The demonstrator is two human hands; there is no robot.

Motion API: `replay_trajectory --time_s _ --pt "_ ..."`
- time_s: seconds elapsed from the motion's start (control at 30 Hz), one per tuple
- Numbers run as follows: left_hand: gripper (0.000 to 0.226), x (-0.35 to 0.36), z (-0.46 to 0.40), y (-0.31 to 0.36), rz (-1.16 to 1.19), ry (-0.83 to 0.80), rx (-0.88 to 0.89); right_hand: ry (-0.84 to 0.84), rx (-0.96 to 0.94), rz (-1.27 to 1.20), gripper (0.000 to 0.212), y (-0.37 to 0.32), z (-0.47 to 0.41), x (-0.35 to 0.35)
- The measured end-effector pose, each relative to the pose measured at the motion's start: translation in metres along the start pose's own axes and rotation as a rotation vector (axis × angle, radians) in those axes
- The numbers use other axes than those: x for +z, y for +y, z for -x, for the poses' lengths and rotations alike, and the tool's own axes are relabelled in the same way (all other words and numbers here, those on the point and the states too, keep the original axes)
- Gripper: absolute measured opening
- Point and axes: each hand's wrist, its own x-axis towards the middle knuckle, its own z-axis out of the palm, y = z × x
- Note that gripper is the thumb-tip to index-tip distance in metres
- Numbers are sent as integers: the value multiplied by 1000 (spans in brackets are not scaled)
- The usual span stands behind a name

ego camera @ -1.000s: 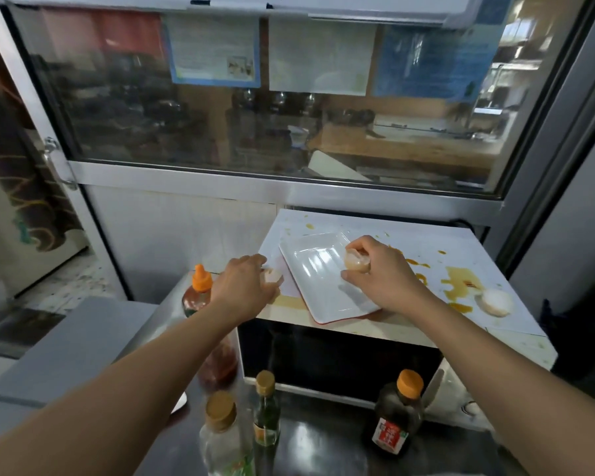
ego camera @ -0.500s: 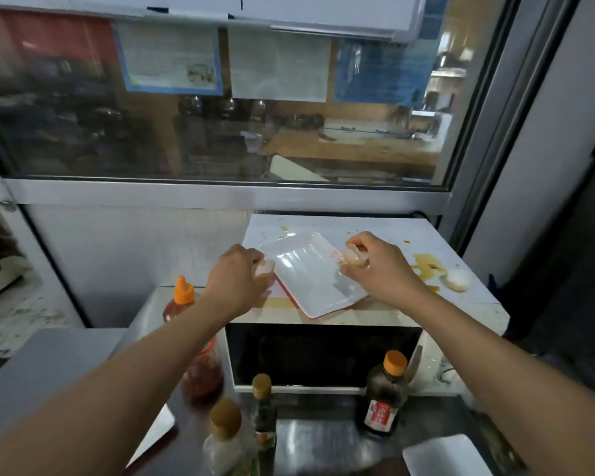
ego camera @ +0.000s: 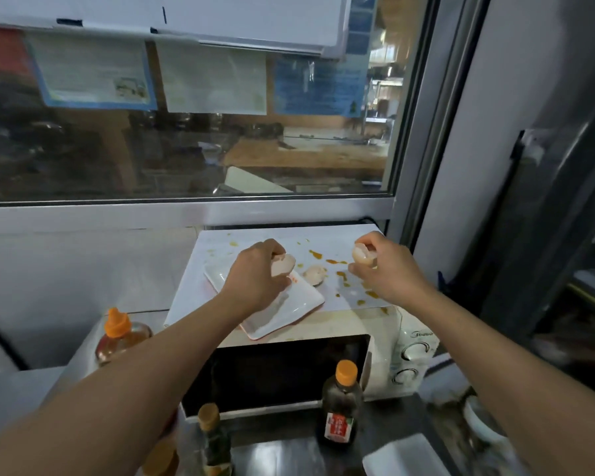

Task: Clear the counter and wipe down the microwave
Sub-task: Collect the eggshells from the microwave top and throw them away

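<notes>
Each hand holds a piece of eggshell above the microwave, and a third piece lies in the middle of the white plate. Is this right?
Not quite. In the head view the third pale eggshell piece lies on the white microwave's top, just beside the white rectangular plate, not in its middle. The left hand and right hand each do hold a shell piece.

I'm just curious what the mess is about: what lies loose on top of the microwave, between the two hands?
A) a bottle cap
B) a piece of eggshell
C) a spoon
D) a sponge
B: a pale, curved eggshell piece lies on the microwave top beside the plate, between the left hand and right hand, each of which holds a similar shell.
</notes>
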Motion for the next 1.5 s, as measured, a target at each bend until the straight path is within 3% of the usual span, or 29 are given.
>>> replay_trajectory --time_s 0.57,0.8,1.17,1.5 --pt "51 68 -48 37 -103 -181 -102 16 46 -37 35 82 -28 -24" --pt "55 78 -54 37 -220 -176 -94 24 58 -73 32 96 -29 -25" --pt "50 92 -55 54 -144 -148 19 -43 14 -95 33 108 -26 -14" --pt "51 98 -52 59 -133 -119 44 -117 -133 51 36 124 -20 2"
